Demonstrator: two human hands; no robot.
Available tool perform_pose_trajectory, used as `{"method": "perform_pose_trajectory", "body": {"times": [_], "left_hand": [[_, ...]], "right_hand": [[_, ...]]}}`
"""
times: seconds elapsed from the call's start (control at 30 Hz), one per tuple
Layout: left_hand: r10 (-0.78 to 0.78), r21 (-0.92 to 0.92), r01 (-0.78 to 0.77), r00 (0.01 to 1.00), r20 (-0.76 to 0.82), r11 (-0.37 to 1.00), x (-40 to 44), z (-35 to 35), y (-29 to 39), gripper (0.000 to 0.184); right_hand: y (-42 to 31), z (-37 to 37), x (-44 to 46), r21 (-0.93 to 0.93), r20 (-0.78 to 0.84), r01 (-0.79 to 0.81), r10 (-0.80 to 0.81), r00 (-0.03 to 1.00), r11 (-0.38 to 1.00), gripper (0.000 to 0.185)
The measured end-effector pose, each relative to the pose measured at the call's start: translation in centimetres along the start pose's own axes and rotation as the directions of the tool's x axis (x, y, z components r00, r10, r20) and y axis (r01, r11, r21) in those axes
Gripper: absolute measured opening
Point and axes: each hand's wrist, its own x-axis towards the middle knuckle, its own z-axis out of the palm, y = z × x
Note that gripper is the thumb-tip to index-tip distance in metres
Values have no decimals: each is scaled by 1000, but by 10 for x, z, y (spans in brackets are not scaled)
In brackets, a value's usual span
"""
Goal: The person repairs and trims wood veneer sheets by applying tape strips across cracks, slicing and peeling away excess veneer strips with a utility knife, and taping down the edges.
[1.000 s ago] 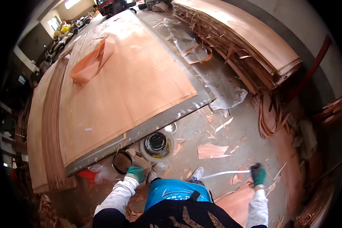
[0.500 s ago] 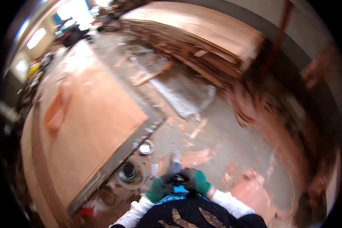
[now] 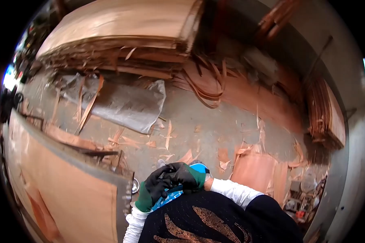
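Observation:
Both hands wear black gloves with green cuffs and meet close in front of my body. My left hand (image 3: 155, 185) has curled fingers and touches the other hand. My right hand (image 3: 183, 176) is also closed, its fingers bent against the left glove. Whatever lies between the fingers, if anything, is hidden. Just beneath the hands shows a blue patterned cloth (image 3: 168, 197), and a bright blue patch (image 3: 199, 167) appears beyond the right glove.
To the left stands a table topped with a veneer sheet (image 3: 75, 190). A tall veneer stack (image 3: 121, 20) lies at the back, near a grey plastic sheet (image 3: 129, 103). Veneer scraps (image 3: 168, 135) litter the floor. Bundled veneer (image 3: 326, 113) leans at the right wall.
My view has swung to the right, so the table now sits farther left and the right wall shows. The gloved hands stay together, with the right one now more over the left.

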Motion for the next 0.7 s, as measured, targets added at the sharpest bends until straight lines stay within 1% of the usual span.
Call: {"method": "perform_pose_trajectory", "body": {"times": [0.03, 0.07, 0.1, 0.13, 0.17, 0.2, 0.23, 0.33, 0.37, 0.4, 0.43, 0.47, 0.5, 0.53, 0.57, 0.6, 0.63, 0.67, 0.7], "left_hand": [[25, 27, -26, 999, 44, 999, 16, -6, 0, 46], [47, 56, -53, 995, 93, 997, 35, -9, 6, 46], [-29, 143, 17, 997, 76, 990, 56, -7, 20, 41], [-30, 197, 9, 994, 103, 980, 80, -7, 26, 38], [-39, 249, 7, 991, 126, 969, 107, -10, 29, 36], [-46, 297, 1, 988, 146, 955, 134, -11, 35, 34], [-2, 363, -82, 974, 227, 928, 157, -6, 54, 24], [-88, 568, -73, 964, 250, 819, 253, -5, 100, 21], [-95, 562, -41, 973, 211, 826, 286, 1, 129, 21], [-38, 642, -102, 979, 201, 760, 321, 2, 158, 20], [69, 753, -231, 968, 240, 617, 355, 0, 189, 19], [78, 644, -109, 994, 77, 757, 390, 7, 216, 21], [115, 603, -67, 993, -42, 795, 424, 24, 253, 23], [158, 608, -127, 987, 2, 784, 470, 20, 287, 23], [171, 631, -165, 984, 51, 758, 520, 12, 323, 26], [260, 677, -159, 964, -49, 718, 573, 25, 352, 32], [300, 739, -189, 954, -19, 647, 629, 20, 385, 36], [336, 717, -178, 938, -83, 674, 689, 34, 411, 35], [380, 781, -155, 918, -112, 605, 744, 54, 433, 33]], "right_hand": [[3, -15, 4, -153, -35, 155, -162, 986, 976, 30], [1, -34, 7, -301, -91, 200, -237, 967, 932, 27], [-2, -54, 11, -448, -137, 221, -311, 941, 866, 23], [-2, -71, 14, -137, -307, 59, -99, 946, 989, 21], [1, -88, 18, 221, -390, -65, 150, 908, 973, 18], [7, -107, 21, 560, -373, -134, 393, 841, 818, 16], [18, -125, 22, 553, -416, -90, 368, 832, 828, 17], [45, -197, 28, 651, -474, -11, 418, 775, 759, 25], [71, -224, 30, 630, -486, -43, 436, 758, 776, 33], [98, -256, 33, 674, -484, -56, 497, 720, 737, 34], [126, -287, 37, 718, -473, -67, 556, 683, 693, 35], [157, -321, 41, 764, -455, -75, 616, 643, 641, 36], [188, -357, 43, 814, -380, -155, 715, 587, 560, 26], [234, -394, 50, 617, -524, -259, 633, 569, 743, 25], [283, -419, 56, 377, -637, -363, 523, 566, 852, 25], [324, -441, 61, 116, -709, -457, 396, 583, 882, 25], [360, -470, 69, 129, -701, -499, 435, 565, 857, 25], [397, -502, 78, 142, -694, -541, 473, 543, 829, 25], [429, -528, 87, 159, -679, -584, 518, 521, 796, 25]]}}
